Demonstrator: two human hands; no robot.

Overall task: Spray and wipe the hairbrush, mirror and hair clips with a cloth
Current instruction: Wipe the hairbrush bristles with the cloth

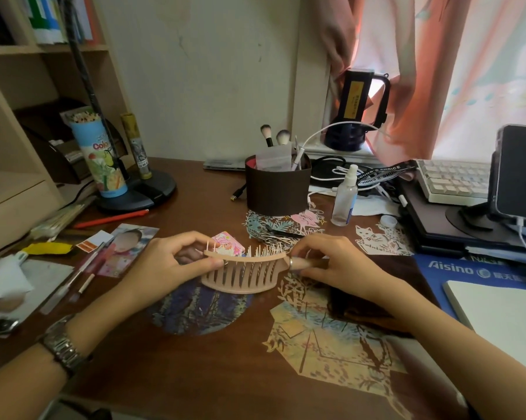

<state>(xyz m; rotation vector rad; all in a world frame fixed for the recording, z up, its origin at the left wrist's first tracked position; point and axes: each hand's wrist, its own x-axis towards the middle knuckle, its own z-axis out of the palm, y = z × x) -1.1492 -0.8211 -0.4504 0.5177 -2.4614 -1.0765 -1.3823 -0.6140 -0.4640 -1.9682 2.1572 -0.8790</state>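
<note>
- So far both hands merely hold the hairbrush [243, 272]: left hand [161, 262] fingers pinching its tip, right hand [337, 268] fingers gripping its handle.
- Spray bottle [343, 201] stands untouched toward the bench's far edge; no cloth visible in either hand, so wiping seemingly remains.

On the brown desk [195, 374] stood a dark round organiser [277, 189] holding makeup brushes [275, 136], a coloured-pencil tube [99, 153] beside a lamp base [146, 189], a keyboard [455, 181], a red pencil [111, 219] and a photograph [125, 251].
</note>
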